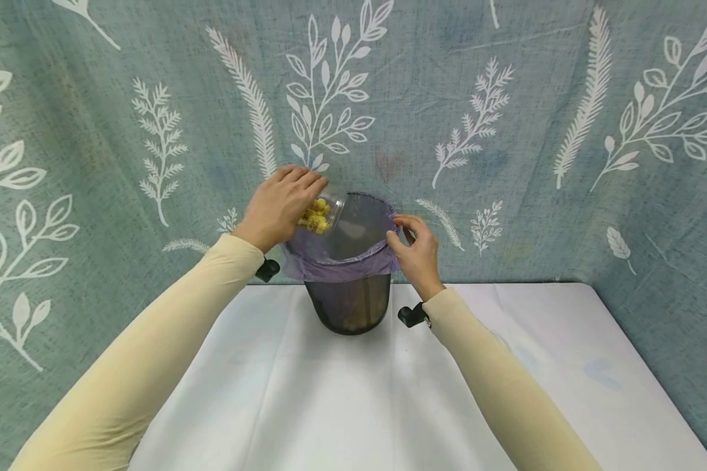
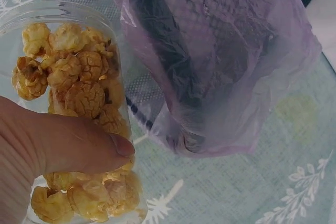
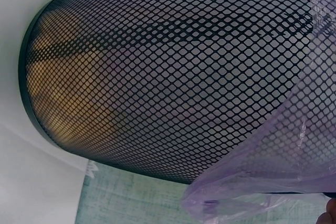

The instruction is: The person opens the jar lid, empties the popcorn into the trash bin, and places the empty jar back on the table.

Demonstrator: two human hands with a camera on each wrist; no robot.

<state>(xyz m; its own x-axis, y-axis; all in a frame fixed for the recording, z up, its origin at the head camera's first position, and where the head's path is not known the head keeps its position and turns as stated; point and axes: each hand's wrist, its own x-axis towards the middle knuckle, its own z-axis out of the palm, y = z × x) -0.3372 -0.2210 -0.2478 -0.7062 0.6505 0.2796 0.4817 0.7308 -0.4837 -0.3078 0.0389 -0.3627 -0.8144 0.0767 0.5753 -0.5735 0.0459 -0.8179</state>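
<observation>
A black mesh waste bin (image 1: pixel 350 306) stands upright on the table, lined with a thin purple plastic bag (image 1: pixel 353 268) folded over its rim. My left hand (image 1: pixel 279 206) grips a clear plastic jar (image 1: pixel 337 204) of caramel popcorn (image 2: pixel 86 98) at the left of the bin's mouth. The jar is tipped on its side, its mouth toward the bin; the thumb lies across its wall. At the right side of the rim, my right hand (image 1: pixel 419 252) pinches the bag's edge between thumb and fingers. Only its fingertips (image 3: pixel 326 219) show in the right wrist view.
Something orange-brown (image 3: pixel 68 103) shows through the mesh at the bin's bottom; its kind is unclear. A white cloth (image 1: pixel 342 405) covers the table. Behind the bin hangs a green leaf-patterned curtain (image 1: pixel 400 118), close to the table's back edge.
</observation>
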